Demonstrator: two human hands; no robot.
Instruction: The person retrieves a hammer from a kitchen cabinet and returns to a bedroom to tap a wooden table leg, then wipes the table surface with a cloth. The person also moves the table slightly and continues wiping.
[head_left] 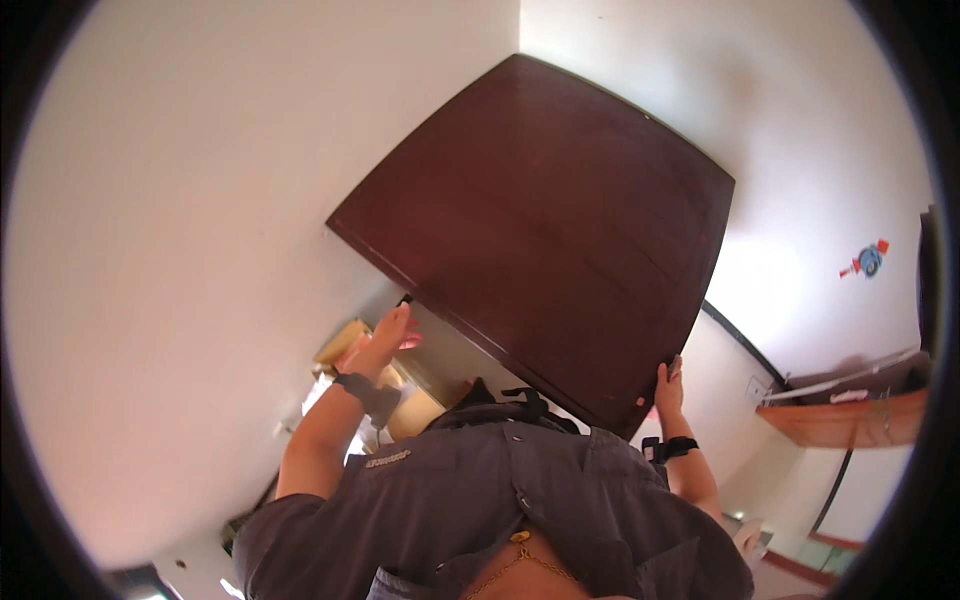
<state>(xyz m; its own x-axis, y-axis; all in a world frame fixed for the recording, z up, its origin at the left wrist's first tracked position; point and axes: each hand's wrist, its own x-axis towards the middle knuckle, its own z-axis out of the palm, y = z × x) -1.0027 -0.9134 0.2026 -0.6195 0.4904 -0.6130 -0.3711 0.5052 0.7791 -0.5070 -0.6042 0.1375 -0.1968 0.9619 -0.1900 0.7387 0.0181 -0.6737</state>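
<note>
A dark red-brown wooden tabletop [540, 220] fills the middle of the view, one corner pointing into the corner of the room. My left hand [385, 340] is just off its left front edge. The thumb side points up at a small black piece [404, 299] by that edge, and the other fingers are curled and partly hidden. At the right edge, near the front corner, my right hand [671, 388] has its fingers closed against the tabletop's side. Some of its fingertips are hidden by the edge. A small orange-pink spot [640, 401] shows on the wood nearby.
Pale walls [160, 200] meet behind the tabletop. Below my left hand stands an open cardboard box [418, 412] with light-coloured contents. On the right are an orange-brown wooden shelf [850, 418], a wall socket [757, 388] and a blue-and-red wall sticker [868, 260].
</note>
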